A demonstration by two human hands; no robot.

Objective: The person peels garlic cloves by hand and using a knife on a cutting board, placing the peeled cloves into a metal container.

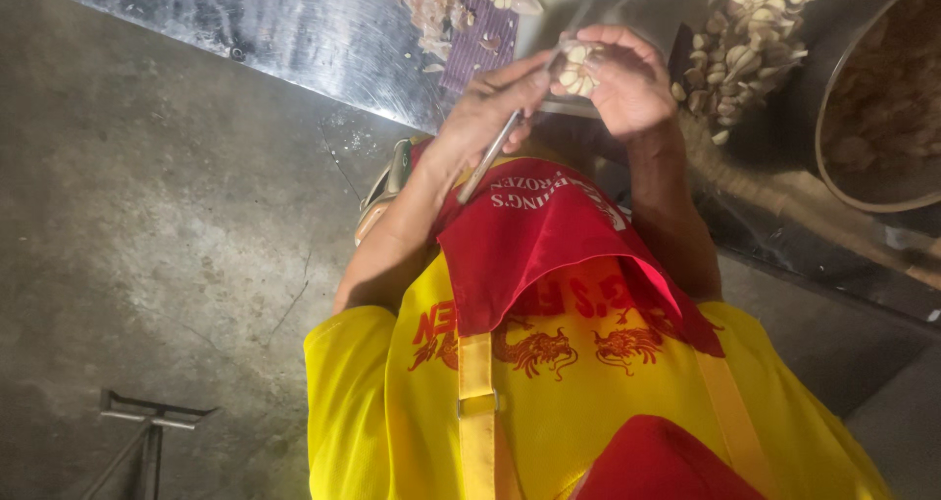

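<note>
My left hand (485, 108) grips a thin metal knife (493, 155), its blade tip reaching up to a garlic bulb (578, 67). My right hand (632, 88) cups that bulb from the right, with the fingers curled over it. Both hands meet just above the edge of a shiny metal table (294, 25). A wristwatch (385, 181) sits on my left wrist. Below the hands are my red apron (549, 245) and yellow shirt (588, 392).
A pile of garlic bulbs and cloves (745, 34) lies on the table to the right of my hands. A large round metal basin (831, 132) stands at the far right. Garlic skins (431, 5) and a purple mesh bag (485, 34) lie at the top. A metal stand (147, 426) rests on the concrete floor (147, 216).
</note>
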